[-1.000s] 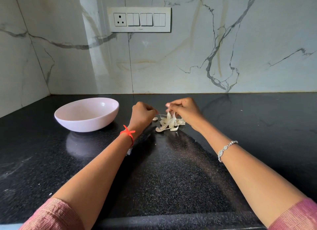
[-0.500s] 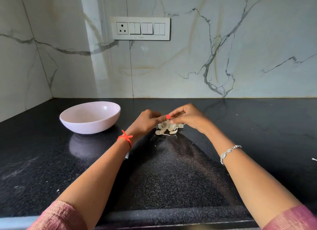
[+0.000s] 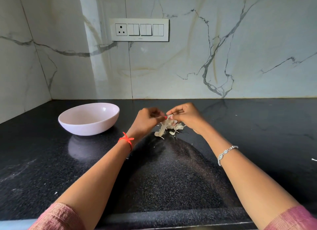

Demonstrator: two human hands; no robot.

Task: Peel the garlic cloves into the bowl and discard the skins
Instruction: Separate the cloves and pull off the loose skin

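Note:
A pale pink bowl (image 3: pixel 89 118) stands on the black counter at the left; I see nothing inside it from this angle. A small pile of papery garlic skins (image 3: pixel 169 127) lies on the counter just right of centre. My left hand (image 3: pixel 145 121) and my right hand (image 3: pixel 186 115) meet directly above that pile, fingertips together. Both pinch a small pale garlic piece (image 3: pixel 169 117) between them, most of it hidden by the fingers.
The black speckled counter (image 3: pixel 171 178) runs to a marble wall behind, with a corner wall at the left. A switch plate (image 3: pixel 139 30) sits on the back wall. A tiny white scrap (image 3: pixel 313 159) lies at the far right.
My hands have drawn together over the skin pile and now meet at the fingertips. The camera has tilted, so the scene sits lower in the frame.

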